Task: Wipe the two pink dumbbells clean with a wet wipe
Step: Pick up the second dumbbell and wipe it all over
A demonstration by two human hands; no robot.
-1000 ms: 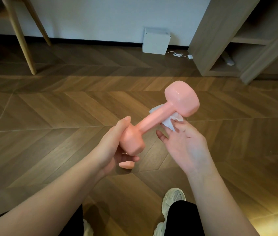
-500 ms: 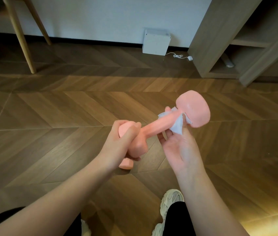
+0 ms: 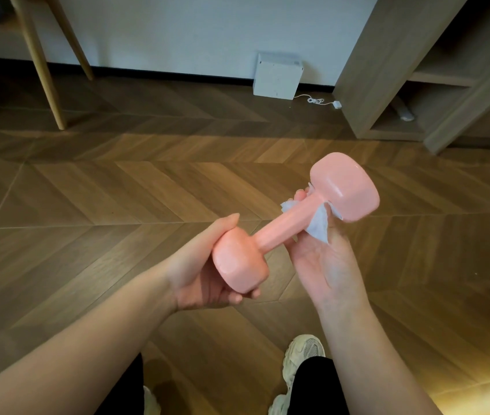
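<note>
Plainly, the handle is being wiped. The dumbbell (image 3: 279, 232) is held in the air over the floor (image 3: 117, 199), tilted, with its near head low and left and its far head high and right. The left hand (image 3: 198, 277) grips the near head, thumb over the top and fingers curled beneath. The right hand (image 3: 324, 265), palm up, curls its fingers round the handle just under the far head, pressing the wipe (image 3: 318, 227) against the bar. One corner of the wipe hangs loose toward the palm.

To do this well, I judge, the left hand should hold firm and turn the dumbbell while the right slides the wipe along the bar, twisting at the neck. The near head cannot be cleaned until the grip changes. A wet bar may slip, and a shoe (image 3: 303, 357) lies right below.

The floor is chevron wood boards. By the far wall stand a white box (image 3: 276, 76) with a cable (image 3: 315, 100), a shelf unit (image 3: 387, 73) to the right and wooden legs (image 3: 40, 61) far left. Only one dumbbell shows.
</note>
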